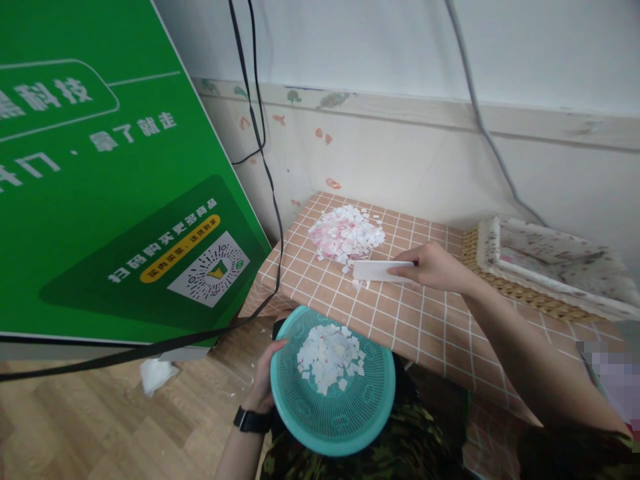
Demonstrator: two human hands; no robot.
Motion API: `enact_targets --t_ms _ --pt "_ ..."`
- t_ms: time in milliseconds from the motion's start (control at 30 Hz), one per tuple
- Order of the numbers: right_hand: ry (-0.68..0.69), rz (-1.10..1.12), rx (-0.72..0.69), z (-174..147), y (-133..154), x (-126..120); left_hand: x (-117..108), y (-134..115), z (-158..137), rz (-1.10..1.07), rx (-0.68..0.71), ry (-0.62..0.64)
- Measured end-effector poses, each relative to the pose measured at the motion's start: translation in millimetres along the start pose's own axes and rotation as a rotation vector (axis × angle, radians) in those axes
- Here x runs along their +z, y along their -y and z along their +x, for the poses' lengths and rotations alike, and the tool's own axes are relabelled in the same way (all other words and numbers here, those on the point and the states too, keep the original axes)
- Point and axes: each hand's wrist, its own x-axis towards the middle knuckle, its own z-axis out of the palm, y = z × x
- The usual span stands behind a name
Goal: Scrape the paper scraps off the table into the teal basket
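My left hand (265, 375) grips the left rim of a teal plastic colander (367, 410), held below the table's front edge. Small white paper scraps (330, 357) lie in a heap inside it. Over the checked tabletop, my right hand (434, 267) pinches a flat white card-like piece (380, 271) by its right end. The left end of that piece is beside a few loose scraps, just in front of a larger pile of white and pink paper scraps (346, 233). Part of my left hand's fingers is hidden behind the colander.
The table (400, 320) has a brown cloth with white grid lines. A fabric-lined wicker basket (530, 297) stands at its right. A green sign panel (125, 167) rises at left, with a black cable (274, 193) hanging past the table corner. White crumpled litter (157, 375) lies on the floor.
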Motion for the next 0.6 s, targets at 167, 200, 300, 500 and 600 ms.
enact_targets --t_ms 167,200,300,500,600 --pt "0.034 -0.019 -0.029 -2 1 2 0 0 0 0.023 0.002 0.024" --pt "0.038 -0.024 -0.031 -3 0 0 -1 0 0 0.028 0.011 0.027" --pt "0.037 -0.011 -0.023 -7 -1 -7 -3 1 2 0.035 0.028 0.033" --pt "0.079 -0.015 -0.032 -14 -6 -10 -7 2 5 0.037 0.045 0.010" --pt "0.058 -0.016 -0.003 -19 -10 -11 -6 2 4 0.036 0.033 0.014"
